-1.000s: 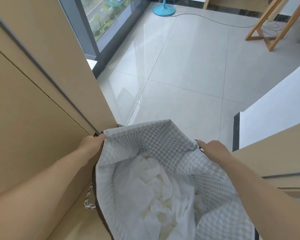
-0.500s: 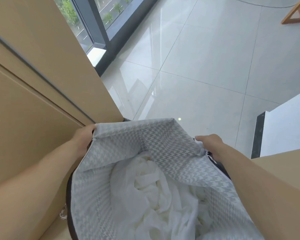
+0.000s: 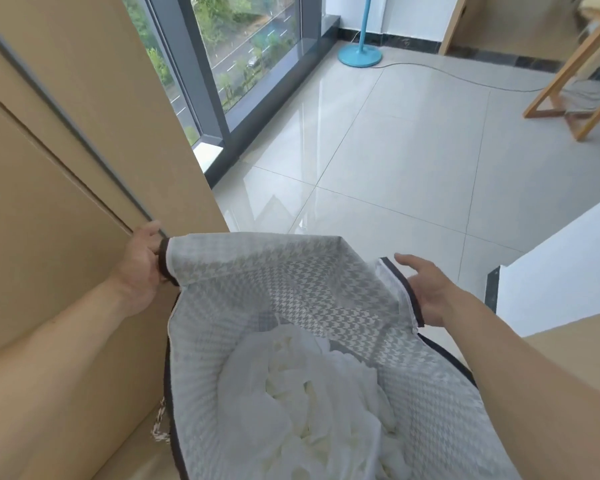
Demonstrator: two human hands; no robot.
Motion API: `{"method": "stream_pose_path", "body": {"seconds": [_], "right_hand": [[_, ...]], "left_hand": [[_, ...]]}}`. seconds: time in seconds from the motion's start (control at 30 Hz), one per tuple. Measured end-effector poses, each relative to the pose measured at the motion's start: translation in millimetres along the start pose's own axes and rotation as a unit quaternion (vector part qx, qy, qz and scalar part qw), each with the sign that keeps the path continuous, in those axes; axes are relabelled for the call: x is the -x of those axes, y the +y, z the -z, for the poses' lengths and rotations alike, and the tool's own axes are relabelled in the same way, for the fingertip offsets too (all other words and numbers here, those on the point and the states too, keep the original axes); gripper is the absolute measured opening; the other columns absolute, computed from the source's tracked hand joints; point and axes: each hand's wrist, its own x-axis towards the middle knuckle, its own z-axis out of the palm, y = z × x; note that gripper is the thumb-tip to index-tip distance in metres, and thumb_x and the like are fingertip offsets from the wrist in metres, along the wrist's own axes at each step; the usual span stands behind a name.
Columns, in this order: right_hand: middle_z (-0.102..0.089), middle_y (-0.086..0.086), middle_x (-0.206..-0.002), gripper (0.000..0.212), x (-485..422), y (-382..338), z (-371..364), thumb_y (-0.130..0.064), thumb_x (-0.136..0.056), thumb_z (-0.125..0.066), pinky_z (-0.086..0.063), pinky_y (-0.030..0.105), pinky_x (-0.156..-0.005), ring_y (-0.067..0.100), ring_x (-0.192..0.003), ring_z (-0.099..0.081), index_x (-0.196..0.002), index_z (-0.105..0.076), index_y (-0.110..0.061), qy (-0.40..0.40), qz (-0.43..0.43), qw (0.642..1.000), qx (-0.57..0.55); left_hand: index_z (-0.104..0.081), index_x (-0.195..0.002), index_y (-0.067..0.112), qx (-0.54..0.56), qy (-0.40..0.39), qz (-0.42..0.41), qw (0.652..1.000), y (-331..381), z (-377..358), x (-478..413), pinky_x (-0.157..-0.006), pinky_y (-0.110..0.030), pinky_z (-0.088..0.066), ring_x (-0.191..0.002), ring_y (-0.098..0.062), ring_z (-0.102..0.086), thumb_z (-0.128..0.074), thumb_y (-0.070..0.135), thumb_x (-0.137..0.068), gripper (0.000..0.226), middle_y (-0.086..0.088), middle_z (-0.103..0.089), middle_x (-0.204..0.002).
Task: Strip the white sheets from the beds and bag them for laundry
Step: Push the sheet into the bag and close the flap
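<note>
A grey houndstooth laundry bag (image 3: 302, 282) with a dark rim gapes wide in front of me. Crumpled white sheets (image 3: 312, 396) lie inside it, low in the frame. My left hand (image 3: 142, 261) is closed on the bag's left rim, close to the wooden panel. My right hand (image 3: 426, 289) is at the bag's right rim with its fingers spread apart, its palm against the dark edge.
A tall beige wooden panel (image 3: 66, 168) stands at my left. A white surface (image 3: 561, 265) and a beige wooden edge sit at the right. Beyond lies glossy tiled floor (image 3: 395, 150), a floor-to-ceiling window (image 3: 243, 57), a blue fan base (image 3: 359, 58) with a cable, and a wooden frame (image 3: 568, 91).
My right hand has loosened from a closed grip on the bag's rim to spread fingers. The view has tilted up, showing more of the window and floor. My left hand keeps its hold.
</note>
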Motion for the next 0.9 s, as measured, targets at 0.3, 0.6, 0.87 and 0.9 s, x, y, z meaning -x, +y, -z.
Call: {"method": "stream_pose_path", "body": {"seconds": [0.3, 0.6, 0.87, 0.9], "right_hand": [[-0.048, 0.0, -0.066, 0.083, 116, 17, -25, -0.083, -0.065, -0.064, -0.033, 0.03, -0.06, 0.016, -0.057, -0.039, -0.107, -0.073, -0.012, 0.022, 0.11, 0.977, 0.179], [-0.053, 0.004, -0.121, 0.076, 157, 103, -71, -0.063, -0.073, -0.076, -0.047, 0.032, -0.055, 0.024, -0.079, -0.055, -0.121, -0.057, -0.008, 0.176, 0.174, 0.967, 0.053], [-0.042, 0.01, -0.153, 0.086, 122, 161, -56, -0.06, -0.085, -0.068, -0.037, 0.047, -0.107, 0.032, -0.135, -0.045, -0.149, -0.039, -0.009, 0.319, 0.179, 0.898, 0.245], [-0.04, 0.01, -0.155, 0.087, 116, 166, -57, -0.057, -0.086, -0.069, -0.038, 0.047, -0.108, 0.032, -0.135, -0.045, -0.15, -0.036, -0.009, 0.296, 0.169, 0.904, 0.257]], "left_hand": [[-0.064, -0.123, 0.001, 0.131, -0.044, -0.009, 0.99, 58, 55, 68, -0.108, -0.058, -0.04, -0.123, -0.038, -0.06, -0.04, 0.058, -0.09, 0.07, -0.023, -0.065, -0.127], [-0.075, -0.117, 0.022, 0.084, -0.229, 0.135, 0.96, 37, 81, 139, -0.086, -0.045, -0.056, -0.113, -0.029, -0.068, -0.058, 0.066, -0.085, 0.057, -0.009, -0.07, -0.125], [-0.069, -0.126, 0.008, 0.042, -0.317, 0.272, 0.907, -25, 108, 182, -0.097, -0.049, -0.051, -0.126, -0.038, -0.058, -0.051, 0.086, -0.075, 0.095, -0.014, -0.061, -0.137], [-0.069, -0.122, 0.004, 0.014, -0.324, 0.262, 0.909, -34, 110, 185, -0.095, -0.047, -0.05, -0.118, -0.04, -0.06, -0.044, 0.088, -0.075, 0.099, -0.016, -0.063, -0.132]]}}
